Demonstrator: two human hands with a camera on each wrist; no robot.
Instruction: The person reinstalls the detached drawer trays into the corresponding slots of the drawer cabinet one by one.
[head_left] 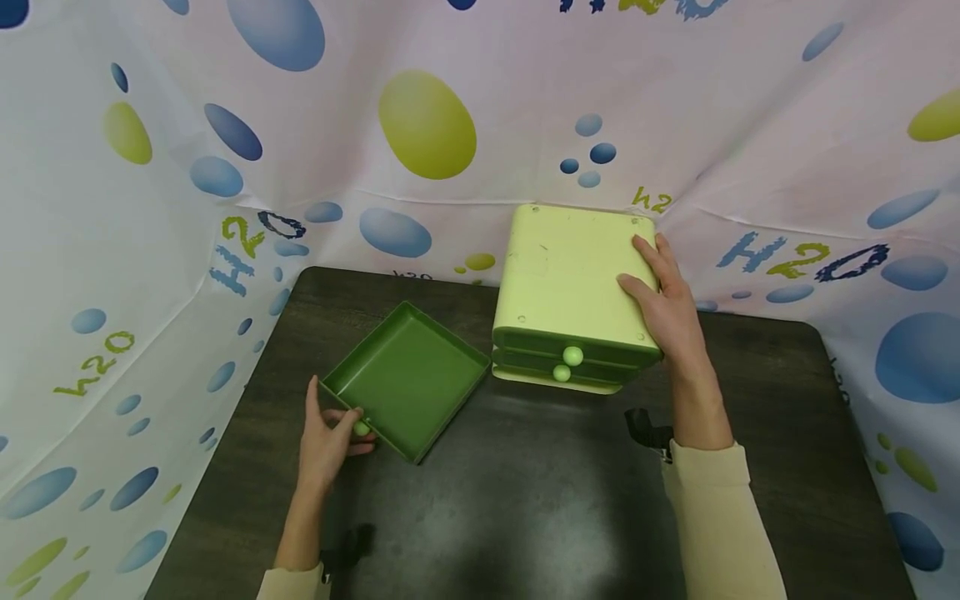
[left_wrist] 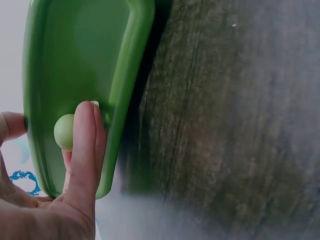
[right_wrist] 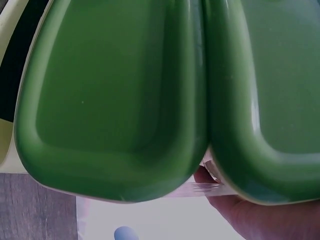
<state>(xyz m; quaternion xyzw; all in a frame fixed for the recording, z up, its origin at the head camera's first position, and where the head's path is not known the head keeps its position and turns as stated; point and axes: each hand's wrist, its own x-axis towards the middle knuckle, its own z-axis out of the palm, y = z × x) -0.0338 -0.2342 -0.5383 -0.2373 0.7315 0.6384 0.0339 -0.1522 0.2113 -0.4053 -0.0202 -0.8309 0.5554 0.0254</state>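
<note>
A loose green drawer (head_left: 408, 379), square and shallow, is at the left with its inside facing up. My left hand (head_left: 326, 442) holds its front at the left corner, fingers beside the round pale knob (left_wrist: 64, 132). In the left wrist view a dark gap shows between the drawer and the table. To the right stands a pale yellow-green drawer cabinet (head_left: 573, 271) with two green drawers (right_wrist: 110, 90) in it. A dark open slot (right_wrist: 17, 65) lies below them. My right hand (head_left: 667, 304) grips the cabinet's right side, thumb on top; some fingers are hidden.
Both things are at the back of a dark wood-grain table (head_left: 480, 517). A white curtain (head_left: 525, 108) printed with blue and green ovals hangs behind and at both sides. A dark strap (head_left: 648, 432) is at the right wrist.
</note>
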